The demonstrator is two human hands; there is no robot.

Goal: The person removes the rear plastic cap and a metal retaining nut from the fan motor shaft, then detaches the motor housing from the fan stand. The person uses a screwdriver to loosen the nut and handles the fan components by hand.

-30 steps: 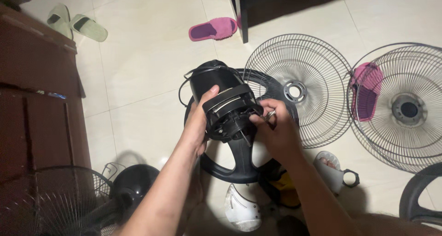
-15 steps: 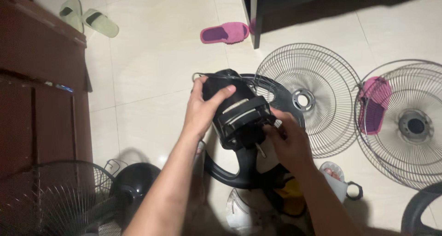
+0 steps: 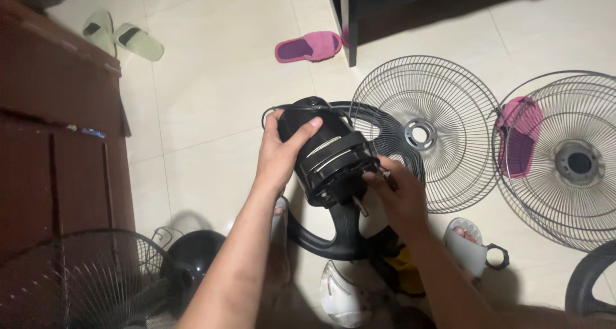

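Observation:
My left hand (image 3: 280,151) grips the rounded back of a black fan motor housing (image 3: 326,151), holding it above the tiled floor. The motor's metal shaft (image 3: 359,207) points down toward me. My right hand (image 3: 399,189) is at the housing's front right edge, fingertips pinched on a small metal part (image 3: 383,172) there. Under the housing lies a black ring-shaped fan base (image 3: 333,229).
Two wire fan grilles (image 3: 427,130) (image 3: 568,159) lie on the floor to the right, a pink slipper (image 3: 518,143) in the far one. A dark wooden cabinet (image 3: 58,130) stands left. Another fan (image 3: 96,278) sits bottom left. Slippers (image 3: 308,47) (image 3: 122,37) lie farther off.
My left hand has slid from the side of the housing up onto its back. The housing has tilted a little and my right hand stays at its front edge.

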